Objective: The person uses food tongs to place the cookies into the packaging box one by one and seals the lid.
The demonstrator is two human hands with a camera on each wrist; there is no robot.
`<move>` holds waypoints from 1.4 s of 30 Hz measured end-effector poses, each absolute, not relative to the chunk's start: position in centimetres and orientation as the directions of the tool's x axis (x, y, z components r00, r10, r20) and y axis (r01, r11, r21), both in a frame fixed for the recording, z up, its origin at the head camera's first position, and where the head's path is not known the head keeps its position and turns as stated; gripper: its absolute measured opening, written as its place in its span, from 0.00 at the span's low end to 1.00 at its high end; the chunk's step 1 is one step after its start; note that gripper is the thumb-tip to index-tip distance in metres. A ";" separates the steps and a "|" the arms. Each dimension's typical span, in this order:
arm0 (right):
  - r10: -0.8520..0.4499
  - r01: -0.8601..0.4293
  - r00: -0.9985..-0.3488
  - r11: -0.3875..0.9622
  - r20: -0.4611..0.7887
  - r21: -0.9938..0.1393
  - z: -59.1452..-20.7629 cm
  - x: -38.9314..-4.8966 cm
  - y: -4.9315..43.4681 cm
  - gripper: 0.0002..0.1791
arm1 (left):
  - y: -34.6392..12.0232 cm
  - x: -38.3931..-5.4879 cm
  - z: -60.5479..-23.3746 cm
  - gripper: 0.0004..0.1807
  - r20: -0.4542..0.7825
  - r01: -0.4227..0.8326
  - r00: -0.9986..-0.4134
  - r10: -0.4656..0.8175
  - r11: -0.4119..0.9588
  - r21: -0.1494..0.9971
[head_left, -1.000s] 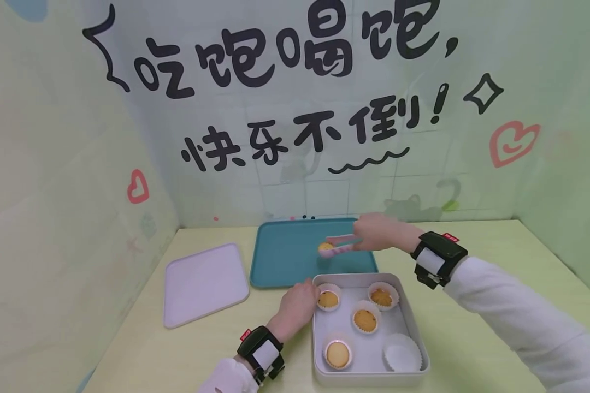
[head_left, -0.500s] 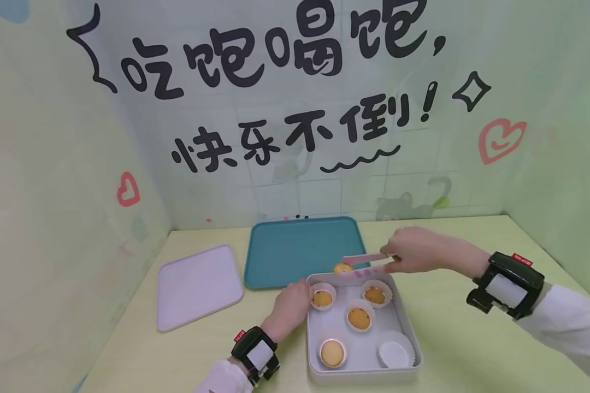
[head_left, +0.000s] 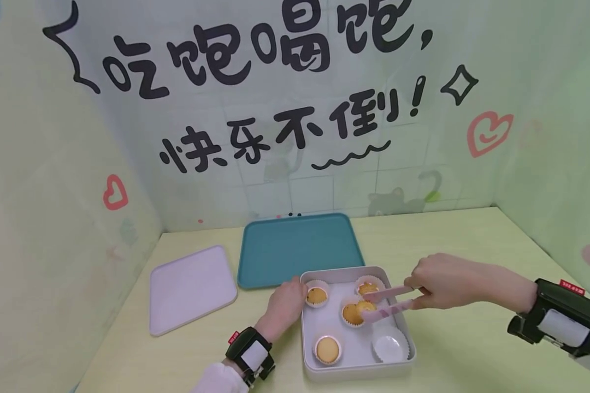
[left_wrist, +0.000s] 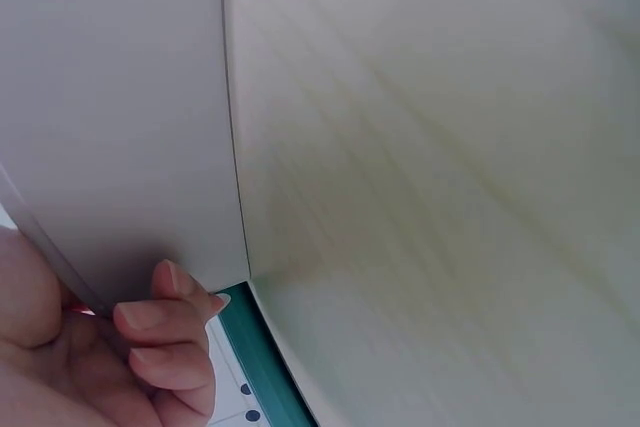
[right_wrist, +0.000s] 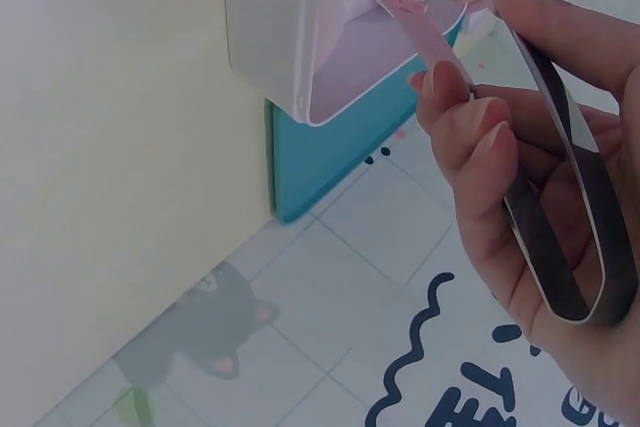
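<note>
My right hand (head_left: 447,281) grips pink tongs (head_left: 384,313), whose metal bend shows in the right wrist view. Between the tong tips a small golden cake (head_left: 366,307) hangs over the white baking box (head_left: 359,373). It overlaps the middle cupcake (head_left: 351,315) in the head view. My left hand (head_left: 286,303) holds the box's left rim near the back corner, its fingers (left_wrist: 165,332) against the outer wall. Three more cupcakes in paper cups sit in the box. A white paper cup (head_left: 390,345) with nothing in it stands at the front right.
Behind the box lies a blue-green tray (head_left: 297,245). A pale lilac tray (head_left: 192,292) is on the left of the light yellow table (head_left: 452,234). A printed curtain (head_left: 255,191) closes off the back and sides.
My right hand has carried the small cake in the tongs from over the blue-green tray towards me, over the box. My left hand has stayed at the box's rim.
</note>
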State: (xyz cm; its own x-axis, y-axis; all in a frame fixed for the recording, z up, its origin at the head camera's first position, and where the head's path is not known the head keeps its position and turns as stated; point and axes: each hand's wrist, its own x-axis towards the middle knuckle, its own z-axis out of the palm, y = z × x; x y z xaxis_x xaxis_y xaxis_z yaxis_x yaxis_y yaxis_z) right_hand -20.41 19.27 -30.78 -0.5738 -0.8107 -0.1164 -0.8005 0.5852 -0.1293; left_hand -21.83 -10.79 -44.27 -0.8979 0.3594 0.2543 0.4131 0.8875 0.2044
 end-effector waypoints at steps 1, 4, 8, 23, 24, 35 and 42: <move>-0.810 -0.800 -0.573 0.586 -0.121 -0.133 -30.8 -20.2 19.5 0.11 | -10.8 -21.8 -44.3 0.14 0.253 0.404 -0.903 0.348 0.886 0.225; -0.809 -0.797 -0.573 0.588 -0.136 -0.141 -31.0 -19.5 20.1 0.11 | -10.7 -21.9 -44.3 0.14 0.252 0.402 -0.904 0.346 0.887 0.227; -0.807 -0.796 -0.570 0.589 -0.154 -0.138 -31.1 -18.9 20.6 0.10 | -10.7 -21.8 -44.2 0.14 0.251 0.408 -0.902 0.351 0.883 0.233; -0.823 -0.831 -0.538 0.554 -0.183 -0.044 -31.5 -17.8 19.6 0.15 | -10.7 -21.9 -44.4 0.14 0.234 0.389 -0.914 0.331 0.879 0.277; -0.827 -0.839 -0.532 0.544 -0.182 -0.024 -31.6 -17.7 19.4 0.15 | -10.7 -21.9 -44.3 0.14 0.242 0.398 -0.909 0.340 0.880 0.258; -0.809 -0.821 -0.553 0.570 -0.202 -0.034 -30.9 -18.0 19.2 0.14 | -10.6 -21.6 -44.0 0.15 0.260 0.405 -0.906 0.334 0.862 0.305; -0.740 -0.731 -0.672 0.671 -0.042 -0.126 -28.7 -20.0 20.7 0.13 | -10.7 -21.9 -44.2 0.14 0.255 0.419 -0.898 0.358 0.875 0.244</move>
State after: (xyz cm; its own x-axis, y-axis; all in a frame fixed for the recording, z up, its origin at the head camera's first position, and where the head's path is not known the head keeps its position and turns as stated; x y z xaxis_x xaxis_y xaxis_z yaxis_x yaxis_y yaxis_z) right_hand -19.99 20.69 -28.71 -0.6715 -0.7398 -0.0423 -0.7309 0.6707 -0.1265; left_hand -21.87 -10.72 -44.22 -0.8980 0.3583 0.2554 0.4185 0.8747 0.2445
